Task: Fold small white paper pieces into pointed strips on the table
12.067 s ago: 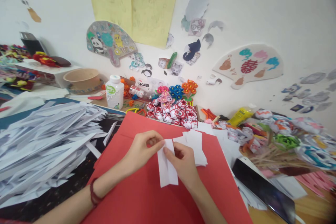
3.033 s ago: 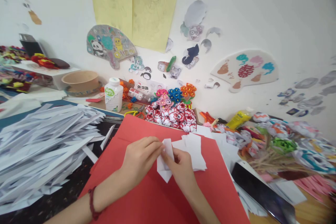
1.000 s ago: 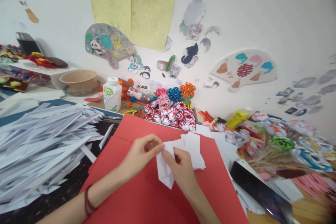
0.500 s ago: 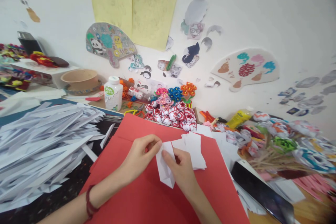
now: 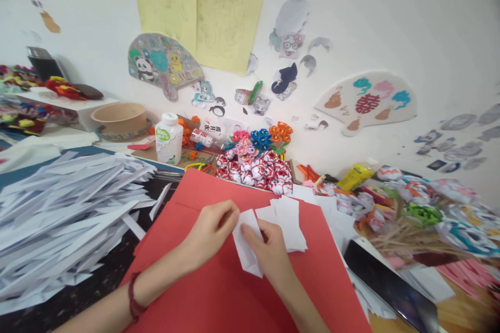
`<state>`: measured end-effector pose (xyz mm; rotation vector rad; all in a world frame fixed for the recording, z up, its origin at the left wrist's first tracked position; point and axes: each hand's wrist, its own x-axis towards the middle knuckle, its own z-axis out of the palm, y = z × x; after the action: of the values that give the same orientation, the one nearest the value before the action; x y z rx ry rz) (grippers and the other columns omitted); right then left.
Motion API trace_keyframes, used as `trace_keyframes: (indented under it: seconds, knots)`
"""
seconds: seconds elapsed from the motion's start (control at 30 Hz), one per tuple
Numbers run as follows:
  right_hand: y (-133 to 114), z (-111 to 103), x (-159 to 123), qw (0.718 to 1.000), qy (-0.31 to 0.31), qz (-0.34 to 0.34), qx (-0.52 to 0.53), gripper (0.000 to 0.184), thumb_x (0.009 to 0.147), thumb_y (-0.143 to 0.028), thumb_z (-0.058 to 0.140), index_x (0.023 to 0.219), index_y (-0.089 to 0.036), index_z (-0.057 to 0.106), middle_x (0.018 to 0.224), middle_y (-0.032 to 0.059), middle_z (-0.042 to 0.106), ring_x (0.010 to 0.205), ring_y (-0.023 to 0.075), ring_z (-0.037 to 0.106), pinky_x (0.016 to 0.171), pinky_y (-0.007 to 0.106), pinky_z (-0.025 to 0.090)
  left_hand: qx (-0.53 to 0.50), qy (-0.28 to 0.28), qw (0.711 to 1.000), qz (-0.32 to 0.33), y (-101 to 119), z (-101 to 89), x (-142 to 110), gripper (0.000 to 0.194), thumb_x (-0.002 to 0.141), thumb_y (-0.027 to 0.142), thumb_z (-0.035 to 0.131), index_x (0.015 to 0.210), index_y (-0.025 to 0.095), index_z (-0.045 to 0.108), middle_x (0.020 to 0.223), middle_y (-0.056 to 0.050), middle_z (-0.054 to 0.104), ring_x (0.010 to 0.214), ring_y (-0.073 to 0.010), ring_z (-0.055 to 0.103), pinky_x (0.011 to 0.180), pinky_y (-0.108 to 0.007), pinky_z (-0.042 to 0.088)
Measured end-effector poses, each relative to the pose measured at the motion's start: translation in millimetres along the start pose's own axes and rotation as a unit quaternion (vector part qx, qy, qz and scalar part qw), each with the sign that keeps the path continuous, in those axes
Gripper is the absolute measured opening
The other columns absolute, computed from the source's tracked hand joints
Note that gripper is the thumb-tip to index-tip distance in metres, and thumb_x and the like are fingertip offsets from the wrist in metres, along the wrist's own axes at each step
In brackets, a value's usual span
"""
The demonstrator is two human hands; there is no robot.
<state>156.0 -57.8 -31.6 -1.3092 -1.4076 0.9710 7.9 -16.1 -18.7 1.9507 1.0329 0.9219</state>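
A folded strip of white paper [image 5: 246, 250] is held above the red sheets [image 5: 187, 281]. My right hand [image 5: 273, 255] grips its right side, thumb flat on the front and the other fingers behind. At the paper's upper left edge, my left hand [image 5: 213, 229] has thumb and forefinger pinched together. The exact contact there is partly hidden by the fingers. Just behind my right hand, a small stack of white paper pieces [image 5: 289, 221] lies on the red sheets.
On the left is a large heap of folded white paper strips [image 5: 70, 218]. Red-and-white paper flowers [image 5: 258, 169] and a white bottle [image 5: 168, 140] stand at the back. A black phone [image 5: 390, 281] lies at right, near more paper flowers [image 5: 422, 213].
The folded paper has tilted slightly, its lower end swinging a little to the right. My left fingers have shifted slightly at its upper edge. My right hand keeps its grip.
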Motion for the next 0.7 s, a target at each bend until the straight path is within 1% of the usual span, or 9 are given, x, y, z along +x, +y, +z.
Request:
trace_keyframes:
  seconds: [0.17,0.23,0.33,0.43,0.57,0.7]
  knots:
    - [-3,-5,2,1.0,0.018,0.001,0.013,0.027,0.08,-0.032,0.051,0.06,-0.015,0.047,0.056,-0.0039,0.034,0.053,0.0093,0.03,0.047,0.022,0.025,0.001,-0.04,0.999,0.02,1,2.4,-3,0.026,0.092,0.031,0.035,0.071,0.017,0.043,0.064,0.003,0.05,0.058,-0.01,0.043,0.055,-0.021,0.032]
    - [-3,-6,3,1.0,0.018,0.001,0.009,0.028,0.08,-0.033,0.052,0.059,-0.015,0.047,0.055,-0.0041,0.034,0.053,0.0092,0.03,0.047,0.022,0.025,-0.008,-0.041,0.999,0.017,2,2.8,-3,0.026,0.092,0.032,0.035,0.072,0.018,0.044,0.064,0.003,0.05,0.058,-0.0102,0.043,0.055,-0.021,0.031]
    - [-2,-5,2,1.0,0.002,0.004,0.01,0.028,0.08,-0.034,0.052,0.06,-0.015,0.048,0.056,-0.0037,0.035,0.053,0.0096,0.031,0.048,0.022,0.026,-0.027,-0.041,0.999,0.005,2,3.5,-2,0.026,0.091,0.033,0.036,0.072,0.017,0.046,0.064,0.003,0.049,0.058,-0.0104,0.042,0.054,-0.021,0.03]
    - [-3,-2,1,1.0,-0.007,-0.003,0.015,0.027,0.081,-0.033,0.052,0.061,-0.014,0.049,0.056,-0.0033,0.036,0.054,0.0098,0.031,0.048,0.022,0.025,-0.055,-0.043,0.998,-0.005,-1,5.6,-2,0.027,0.09,0.031,0.037,0.069,0.016,0.045,0.062,0.003,0.045,0.057,-0.0099,0.039,0.053,-0.021,0.029]
    - [-5,-1,0,1.0,0.001,0.003,0.012,0.028,0.08,-0.033,0.051,0.059,-0.015,0.048,0.056,-0.0032,0.035,0.054,0.0098,0.03,0.048,0.022,0.024,-0.098,-0.038,0.994,-0.012,-7,9.4,-2,0.025,0.089,0.029,0.038,0.068,0.016,0.044,0.063,0.004,0.042,0.058,-0.0098,0.037,0.053,-0.021,0.028]
    - [-2,0,1,1.0,0.019,0.002,0.008,0.028,0.079,-0.033,0.051,0.059,-0.015,0.049,0.056,-0.0031,0.034,0.054,0.0099,0.03,0.047,0.022,0.023,-0.124,-0.038,0.991,-0.018,-10,12.5,-1,0.022,0.088,0.028,0.04,0.07,0.016,0.044,0.064,0.004,0.04,0.059,-0.0099,0.037,0.054,-0.021,0.028]
